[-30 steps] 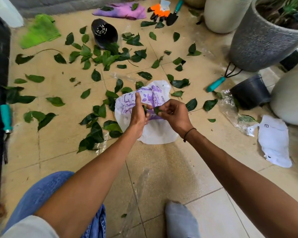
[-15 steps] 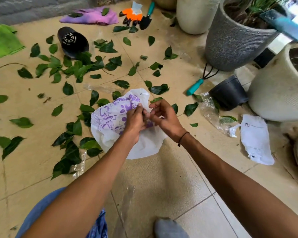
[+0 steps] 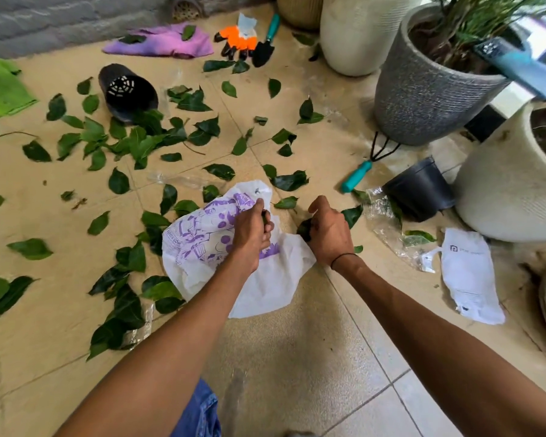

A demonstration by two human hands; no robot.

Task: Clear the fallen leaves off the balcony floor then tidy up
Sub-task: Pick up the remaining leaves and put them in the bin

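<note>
While leaves (image 3: pixel 130 146) lie scattered over most of the tan tiled floor (image 3: pixel 297 357), thickest in a heap at centre-left, a white bag with purple print (image 3: pixel 202 234) lies crumpled on the tiles just ahead of the person. Left hand (image 3: pixel 251 230): grip curled round the bag's upper edge, with something dark green showing at the fingers. Right hand (image 3: pixel 330 233): grip closed on a dark green leaf (image 3: pixel 304 230) at the bag's right edge; thin black band at the wrist. More leaves touch the bag's left and near-left sides.

Outward, right: a teal-handled hand rake (image 3: pixel 358 175) on the floor, a small black pot (image 3: pixel 420 190) tipped on its side just beside it, crumpled clear plastic (image 3: pixel 388 225) with a leaf on it, and a white printed packet (image 3: pixel 468 275) lying flat. Behind these, a grey ribbed planter (image 3: pixel 423 93) with a spiky plant, flanked by cream planters (image 3: pixel 356 36).

Outward, far: black mesh-bottomed pot (image 3: pixel 128 91) on its side, purple cloth (image 3: pixel 164 44) against the wall, orange-and-black gloves (image 3: pixel 237 42) touching a teal-handled trowel (image 3: pixel 265 42). Far left: green cloth (image 3: pixel 0 86). Blue denim at the bottom edge.
</note>
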